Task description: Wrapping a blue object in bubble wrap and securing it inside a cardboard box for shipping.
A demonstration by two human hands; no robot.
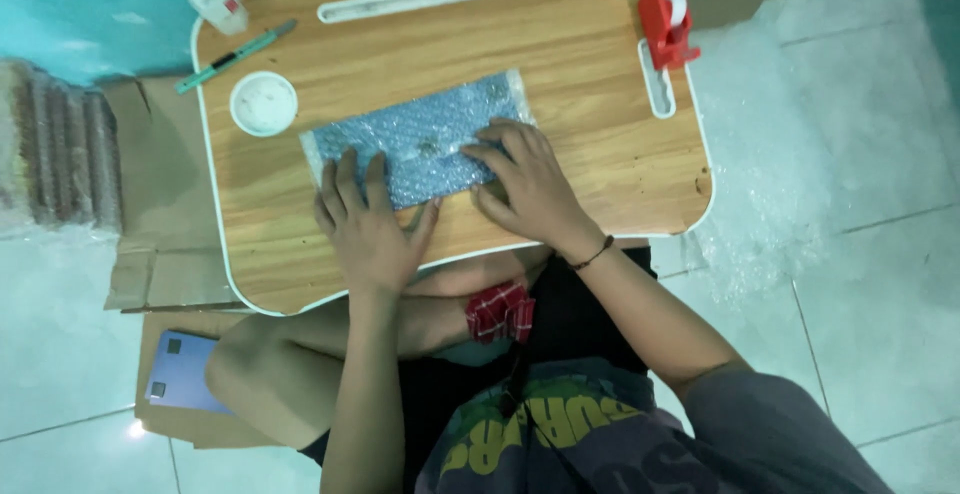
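Both hands lie flat, fingers spread, pressing a bubble-wrapped package at bench centre; left hand covers its 7 o'clock corner; right hand its 4 o'clock edge. White round lid sits at 9 o'clock; red tape dispenser at 2 o'clock.

both hands flat, fingers spread

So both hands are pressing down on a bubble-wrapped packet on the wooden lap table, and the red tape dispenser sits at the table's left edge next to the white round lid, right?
Not quite. The head view shows the red tape dispenser at the table's right edge, far from the white round lid, which lies near the left edge. The rest holds: the left hand and right hand both press on the bubble-wrapped packet on the wooden lap table.
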